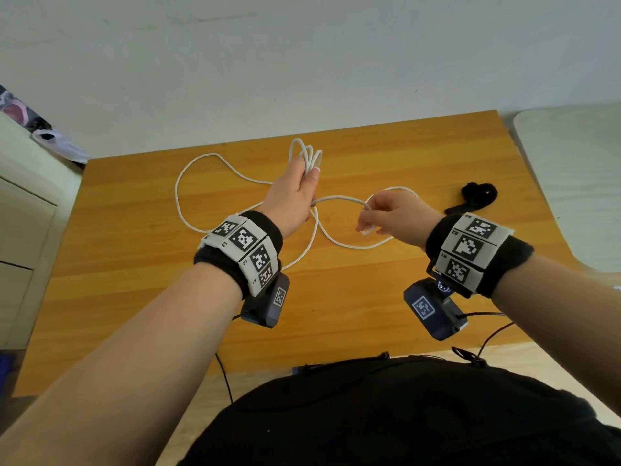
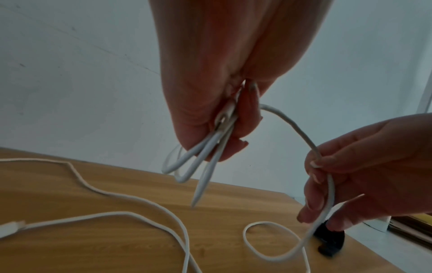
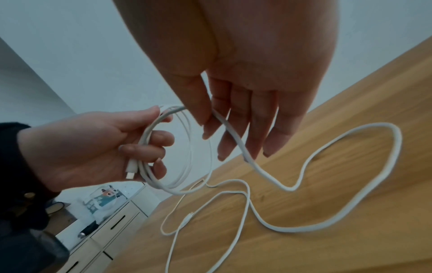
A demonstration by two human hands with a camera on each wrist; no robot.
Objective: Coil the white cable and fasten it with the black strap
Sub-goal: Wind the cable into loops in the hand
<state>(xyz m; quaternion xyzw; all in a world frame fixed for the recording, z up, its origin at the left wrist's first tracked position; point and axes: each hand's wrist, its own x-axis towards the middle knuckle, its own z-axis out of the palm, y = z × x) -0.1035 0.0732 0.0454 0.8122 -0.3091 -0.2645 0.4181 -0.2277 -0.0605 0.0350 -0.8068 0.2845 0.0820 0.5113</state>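
Note:
The white cable [image 1: 178,193] trails in wide loose bends over the wooden table [image 1: 369,297]. My left hand [image 1: 295,193] is raised above the table and grips several gathered loops [image 1: 307,153] of it; the coil [image 3: 187,147] and a white plug [image 3: 131,170] lie in its curled fingers [image 2: 245,118]. My right hand [image 1: 393,213] is a short way to the right, thumb and fingers pinching the run of cable [image 2: 292,125] that leads from the coil. The black strap [image 1: 479,195] lies crumpled on the table beyond the right hand, untouched; it also shows below that hand as the strap [image 2: 327,243].
A white drawer unit [image 1: 20,230] stands off the table's left edge with a plastic bag [image 1: 57,142] on top. A pale rounded surface [image 1: 571,179] sits to the right. The wall is just behind the table. Thin black wires [image 1: 225,375] hang at the near edge.

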